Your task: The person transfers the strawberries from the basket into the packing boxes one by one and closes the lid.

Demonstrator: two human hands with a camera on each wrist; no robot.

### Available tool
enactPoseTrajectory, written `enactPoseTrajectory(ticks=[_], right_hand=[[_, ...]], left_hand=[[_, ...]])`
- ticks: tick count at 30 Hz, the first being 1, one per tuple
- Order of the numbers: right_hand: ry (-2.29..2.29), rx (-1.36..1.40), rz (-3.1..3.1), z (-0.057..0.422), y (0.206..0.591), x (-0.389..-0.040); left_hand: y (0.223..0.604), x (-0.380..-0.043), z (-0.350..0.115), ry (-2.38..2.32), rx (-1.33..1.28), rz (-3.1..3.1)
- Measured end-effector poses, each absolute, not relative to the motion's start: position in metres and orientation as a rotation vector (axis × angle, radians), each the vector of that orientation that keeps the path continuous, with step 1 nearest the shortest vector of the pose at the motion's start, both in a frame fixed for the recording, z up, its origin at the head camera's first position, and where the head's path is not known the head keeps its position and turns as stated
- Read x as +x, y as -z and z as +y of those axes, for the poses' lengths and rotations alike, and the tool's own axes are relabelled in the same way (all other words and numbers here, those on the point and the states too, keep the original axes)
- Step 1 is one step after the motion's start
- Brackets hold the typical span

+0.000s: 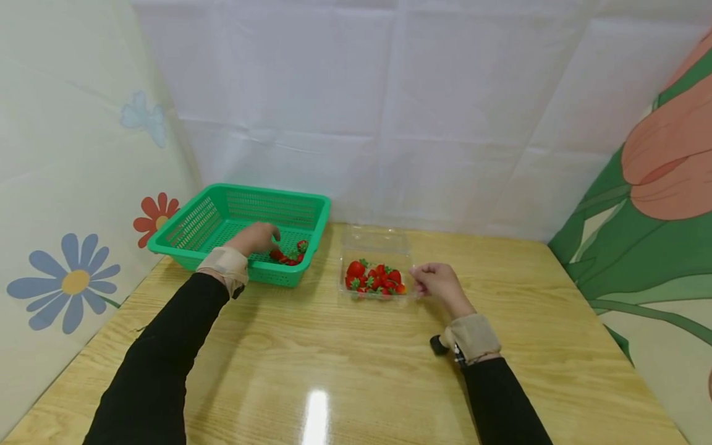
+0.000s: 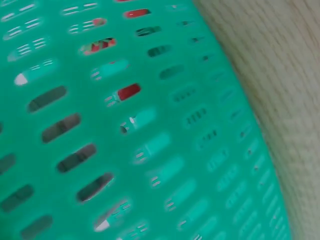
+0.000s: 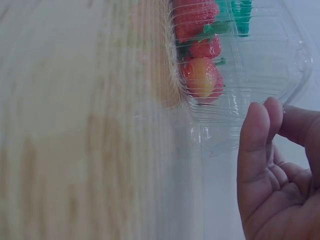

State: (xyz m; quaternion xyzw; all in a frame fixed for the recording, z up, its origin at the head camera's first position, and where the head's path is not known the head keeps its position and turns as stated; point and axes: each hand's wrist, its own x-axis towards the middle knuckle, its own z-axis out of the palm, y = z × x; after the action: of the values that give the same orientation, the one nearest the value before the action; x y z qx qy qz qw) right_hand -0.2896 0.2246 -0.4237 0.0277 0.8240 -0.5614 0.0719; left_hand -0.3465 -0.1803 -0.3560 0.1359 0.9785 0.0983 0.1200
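Observation:
My left hand point(image 1: 257, 238) reaches over the near side of a green plastic basket point(image 1: 283, 274), fingers bent downward beside several strawberries point(image 1: 292, 258) in its right corner. No strawberry shows in its fingers. In the left wrist view the basket's slotted wall point(image 2: 125, 115) hides most of that hand, with red bits behind the slots. My right hand point(image 1: 439, 284) pinches the right rim of a clear plastic clamshell box point(image 1: 375, 241). Red strawberries with green leaves point(image 1: 378, 278) lie inside the box. In the right wrist view, thumb and fingertips point(image 3: 257, 117) meet at the box's rim.
Both containers stand on a wood-grain table point(image 1: 334, 346), the basket left of the box. A white sheet point(image 1: 389, 111) hangs behind the table. Flower-printed cloths point(image 1: 72, 185) border it on both sides. The box's lid stands raised at the back.

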Motion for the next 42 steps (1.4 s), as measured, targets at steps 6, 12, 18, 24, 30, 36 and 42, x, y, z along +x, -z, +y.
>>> enactPoseTrajectory(ticks=[6, 12, 18, 24, 30, 36, 42], right_hand=[[1.69, 0.082, 2.474, 0.223, 0.423, -0.289], [1.698, 0.088, 2.477, 0.222, 0.422, -0.289], [1.695, 0.098, 2.479, 0.223, 0.421, -0.288], [1.689, 0.096, 2.473, 0.223, 0.421, -0.289], [1.698, 0.097, 2.472, 0.223, 0.422, -0.29], [1.709, 0.085, 2.467, 0.223, 0.424, -0.29], [1.709, 0.089, 2.469, 0.223, 0.424, -0.291]], left_hand=[[0.364, -0.35, -0.181, -0.243, 0.426, 2.825], [0.366, -0.35, -0.179, -0.239, 0.423, 2.764], [0.365, -0.349, -0.177, -0.208, 0.409, 2.749], [0.368, -0.35, -0.176, -0.174, 0.398, 2.77], [0.369, -0.351, -0.176, -0.144, 0.437, 2.796], [0.368, -0.35, -0.177, -0.129, 0.449, 2.804], [0.362, -0.349, -0.177, -0.147, 0.434, 2.834]])
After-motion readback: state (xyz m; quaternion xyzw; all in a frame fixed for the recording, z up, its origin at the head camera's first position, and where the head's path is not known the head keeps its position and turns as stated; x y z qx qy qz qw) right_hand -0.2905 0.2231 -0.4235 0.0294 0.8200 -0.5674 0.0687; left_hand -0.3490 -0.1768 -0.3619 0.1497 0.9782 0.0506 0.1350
